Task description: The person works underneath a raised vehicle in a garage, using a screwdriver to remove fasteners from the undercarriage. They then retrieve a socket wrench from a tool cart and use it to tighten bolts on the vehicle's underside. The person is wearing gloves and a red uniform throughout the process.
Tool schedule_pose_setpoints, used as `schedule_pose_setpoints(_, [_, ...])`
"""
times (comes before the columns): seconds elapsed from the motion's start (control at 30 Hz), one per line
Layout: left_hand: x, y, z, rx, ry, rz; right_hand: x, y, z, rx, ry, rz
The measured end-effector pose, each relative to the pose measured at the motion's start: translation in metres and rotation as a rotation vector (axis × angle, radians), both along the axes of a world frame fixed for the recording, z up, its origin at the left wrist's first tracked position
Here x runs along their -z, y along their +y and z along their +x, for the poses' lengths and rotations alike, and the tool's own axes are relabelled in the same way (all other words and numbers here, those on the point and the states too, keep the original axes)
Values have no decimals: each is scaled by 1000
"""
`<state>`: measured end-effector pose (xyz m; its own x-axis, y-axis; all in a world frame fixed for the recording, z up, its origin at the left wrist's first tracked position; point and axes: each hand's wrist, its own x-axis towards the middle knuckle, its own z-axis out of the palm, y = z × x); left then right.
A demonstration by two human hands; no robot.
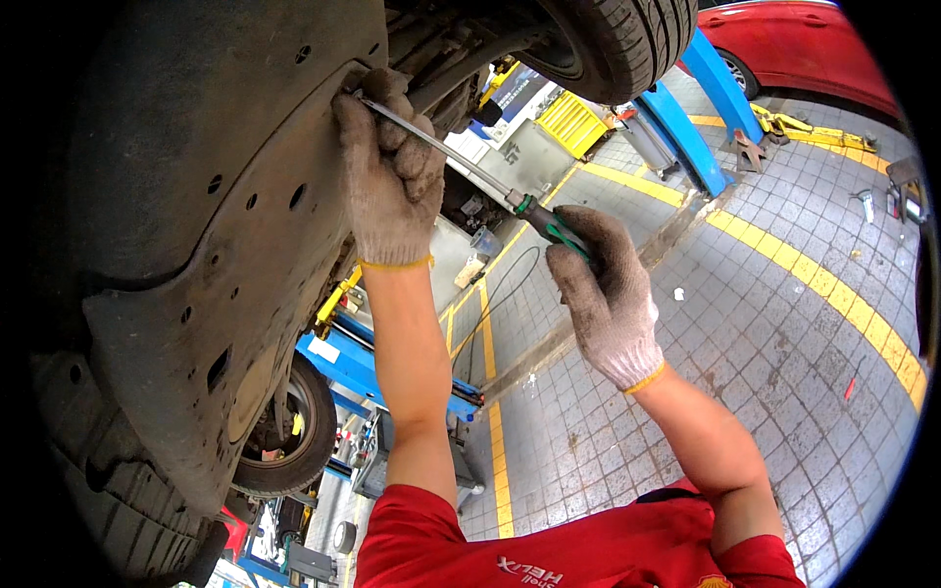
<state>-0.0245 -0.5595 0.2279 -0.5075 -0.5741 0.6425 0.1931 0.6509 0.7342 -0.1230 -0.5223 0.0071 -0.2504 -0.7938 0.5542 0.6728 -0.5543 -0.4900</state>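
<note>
A long screwdriver (461,159) with a steel shaft and a black and green handle points up and left toward the dark underbody panel (265,211) of a raised car. My right hand (613,299), in a soiled white knit glove, is closed around the handle. Gloved the same way, my left hand (395,186) is up against the panel's edge, its fingers curled about the front end of the shaft. The tip sits at that edge, between thumb and fingers; what it touches is hidden.
Overhead are a tire (627,49) and suspension parts; another wheel (294,431) hangs lower left. Blue lift posts (676,137), a yellow slatted crate (571,125), a yellow floor jack (823,135) and a red car (804,44) stand around. A tool cart (377,456) is behind my left arm.
</note>
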Motion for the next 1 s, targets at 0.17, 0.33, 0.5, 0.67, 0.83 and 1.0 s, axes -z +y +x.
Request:
schedule_pose_setpoints(0.17, [3, 2, -4, -92, 80, -1, -5, 4, -9, -163, -23, 38])
schedule_pose_setpoints(0.33, [4, 4, -7, -96, 43, -35, -3, -5, -24, -518, -110, 22])
schedule_pose_setpoints(0.5, [4, 4, -4, -75, 55, -35, -6, 0, -30, -799, -178, 46])
schedule_pose_setpoints(0.67, [11, 7, -12, -128, 126, -13, -11, 3, -37, -639, -94, 146])
schedule_pose_setpoints(0.83, [15, 8, -11, -116, 127, 29, -16, 10, -48, -641, -70, 156])
schedule_pose_setpoints(1.0, [12, 12, -22, -262, 163, -32, -18, 8, -47, -394, -12, 108])
